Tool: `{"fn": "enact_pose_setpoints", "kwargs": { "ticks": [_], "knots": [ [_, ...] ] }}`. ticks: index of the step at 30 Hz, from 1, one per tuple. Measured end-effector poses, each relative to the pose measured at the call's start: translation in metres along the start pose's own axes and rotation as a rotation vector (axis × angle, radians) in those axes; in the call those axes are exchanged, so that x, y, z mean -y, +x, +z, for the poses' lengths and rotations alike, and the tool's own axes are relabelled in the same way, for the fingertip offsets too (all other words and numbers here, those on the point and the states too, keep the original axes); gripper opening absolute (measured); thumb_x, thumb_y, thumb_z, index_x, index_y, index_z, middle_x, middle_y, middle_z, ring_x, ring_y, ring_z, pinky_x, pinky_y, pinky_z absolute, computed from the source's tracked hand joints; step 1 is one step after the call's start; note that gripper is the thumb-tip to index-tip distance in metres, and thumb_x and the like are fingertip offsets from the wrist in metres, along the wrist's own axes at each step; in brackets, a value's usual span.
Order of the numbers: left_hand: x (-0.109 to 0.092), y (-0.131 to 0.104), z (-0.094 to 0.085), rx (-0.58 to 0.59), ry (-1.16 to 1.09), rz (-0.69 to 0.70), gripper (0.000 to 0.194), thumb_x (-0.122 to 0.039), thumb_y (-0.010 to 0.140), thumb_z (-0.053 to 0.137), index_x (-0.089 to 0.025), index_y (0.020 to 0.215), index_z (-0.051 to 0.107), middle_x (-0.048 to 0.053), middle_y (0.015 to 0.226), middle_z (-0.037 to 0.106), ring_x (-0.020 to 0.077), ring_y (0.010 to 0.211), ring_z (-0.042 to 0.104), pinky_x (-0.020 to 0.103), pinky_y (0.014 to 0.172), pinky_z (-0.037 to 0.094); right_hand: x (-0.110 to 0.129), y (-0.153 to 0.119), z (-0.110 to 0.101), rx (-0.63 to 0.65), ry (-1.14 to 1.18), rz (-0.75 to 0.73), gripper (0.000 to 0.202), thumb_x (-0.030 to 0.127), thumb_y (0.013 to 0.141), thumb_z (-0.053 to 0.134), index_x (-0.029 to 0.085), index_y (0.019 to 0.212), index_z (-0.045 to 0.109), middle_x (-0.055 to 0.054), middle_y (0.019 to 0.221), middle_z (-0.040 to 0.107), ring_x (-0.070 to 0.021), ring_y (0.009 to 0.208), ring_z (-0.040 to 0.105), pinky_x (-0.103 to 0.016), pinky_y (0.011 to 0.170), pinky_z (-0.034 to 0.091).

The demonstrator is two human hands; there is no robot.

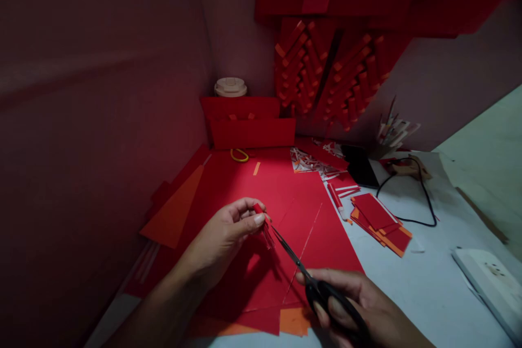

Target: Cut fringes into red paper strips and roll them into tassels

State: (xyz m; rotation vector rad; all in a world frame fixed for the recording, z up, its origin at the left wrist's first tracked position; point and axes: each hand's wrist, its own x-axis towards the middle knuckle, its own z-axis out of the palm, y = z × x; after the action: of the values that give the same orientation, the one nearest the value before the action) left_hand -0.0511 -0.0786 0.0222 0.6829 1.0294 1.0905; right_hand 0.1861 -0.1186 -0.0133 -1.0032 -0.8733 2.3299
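Between the thumb and fingers of my left hand (228,231) is a small rolled piece of red paper (267,224), its lower end cut into thin fringe strips. My right hand (359,304) grips black-handled scissors (322,288), fingers through the loops. The blades point up and left, their tips beside the fringe of the red paper roll; whether they touch it I cannot tell. Both hands are over a large red paper sheet (228,190) on the table.
A red paper box (253,133) stands at the back, a yellow-handled tool (240,156) before it. Right of the sheet lie paper scraps (305,160), a dark phone-like slab (361,166), red and orange cards (379,217), a black cable (428,201) and a white power strip (485,277).
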Motion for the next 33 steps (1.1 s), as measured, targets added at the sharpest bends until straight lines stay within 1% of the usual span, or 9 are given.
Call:
{"fn": "enact_pose_setpoints", "kwargs": {
  "ticks": [5,10,13,18,23,28,31,33],
  "knots": [
    [0.001,-0.001,-0.001,0.011,0.018,-0.009,0.022,-0.022,0.072,0.082,-0.016,0.087,0.066,0.000,0.078,0.062,0.0110,0.073,0.054,0.021,0.071,0.041,0.000,-0.001,0.001,-0.012,0.044,-0.011,0.056,0.046,0.065,0.089,0.016,0.110,0.077,0.003,0.062,0.057,-0.0019,0.039,0.041,-0.012,0.033,0.028],
    [0.002,-0.002,-0.002,0.040,0.055,-0.043,0.023,-0.025,0.073,0.081,-0.016,0.088,0.065,0.001,0.079,0.063,0.0118,0.072,0.054,0.022,0.069,0.041,-0.007,0.000,-0.003,-0.044,0.097,-0.003,0.053,0.039,0.064,0.091,0.015,0.109,0.077,0.000,0.063,0.062,-0.0037,0.043,0.048,-0.012,0.039,0.036],
    [0.001,-0.002,-0.002,0.051,0.067,-0.048,0.024,-0.025,0.072,0.081,-0.016,0.088,0.065,0.001,0.078,0.063,0.0119,0.072,0.054,0.023,0.068,0.040,-0.010,0.000,-0.005,-0.041,0.110,-0.011,0.054,0.038,0.064,0.090,0.014,0.111,0.076,-0.001,0.063,0.064,-0.0046,0.043,0.049,-0.013,0.040,0.038],
    [0.000,-0.003,-0.001,0.048,0.079,-0.047,0.024,-0.026,0.071,0.082,-0.017,0.086,0.067,0.001,0.077,0.064,0.0129,0.071,0.055,0.024,0.069,0.041,-0.009,-0.001,-0.005,-0.054,0.144,-0.014,0.050,0.033,0.064,0.091,0.015,0.108,0.078,-0.002,0.062,0.066,-0.0043,0.044,0.049,-0.013,0.039,0.035],
    [0.000,-0.002,-0.001,0.032,0.082,-0.062,0.025,-0.027,0.069,0.084,-0.017,0.086,0.069,0.004,0.081,0.067,0.0153,0.076,0.058,0.026,0.072,0.041,-0.006,-0.001,-0.003,-0.002,0.135,-0.023,0.048,0.038,0.065,0.091,0.019,0.106,0.079,0.000,0.062,0.064,-0.0022,0.041,0.046,-0.012,0.037,0.032],
    [0.000,-0.002,-0.002,0.040,0.031,-0.045,0.022,-0.025,0.072,0.082,-0.017,0.087,0.070,0.004,0.084,0.068,0.0151,0.077,0.059,0.028,0.075,0.043,-0.006,0.000,-0.001,-0.034,0.136,-0.026,0.049,0.038,0.064,0.091,0.015,0.105,0.079,0.001,0.059,0.061,-0.0026,0.040,0.043,-0.013,0.038,0.032],
    [0.000,-0.002,-0.001,0.035,0.010,-0.056,0.020,-0.026,0.074,0.081,-0.016,0.087,0.070,0.005,0.085,0.068,0.0149,0.076,0.059,0.028,0.075,0.044,-0.006,0.000,-0.003,-0.008,0.131,-0.025,0.052,0.041,0.065,0.090,0.015,0.108,0.078,0.001,0.059,0.060,-0.0022,0.040,0.041,-0.012,0.037,0.030],
    [-0.001,-0.002,-0.001,0.027,0.003,-0.062,0.020,-0.025,0.074,0.081,-0.016,0.087,0.070,0.005,0.085,0.068,0.0155,0.077,0.060,0.028,0.075,0.044,-0.007,0.001,-0.004,0.017,0.126,-0.028,0.053,0.043,0.066,0.089,0.016,0.110,0.077,0.001,0.062,0.061,-0.0018,0.041,0.042,-0.011,0.037,0.030]
  ]
}}
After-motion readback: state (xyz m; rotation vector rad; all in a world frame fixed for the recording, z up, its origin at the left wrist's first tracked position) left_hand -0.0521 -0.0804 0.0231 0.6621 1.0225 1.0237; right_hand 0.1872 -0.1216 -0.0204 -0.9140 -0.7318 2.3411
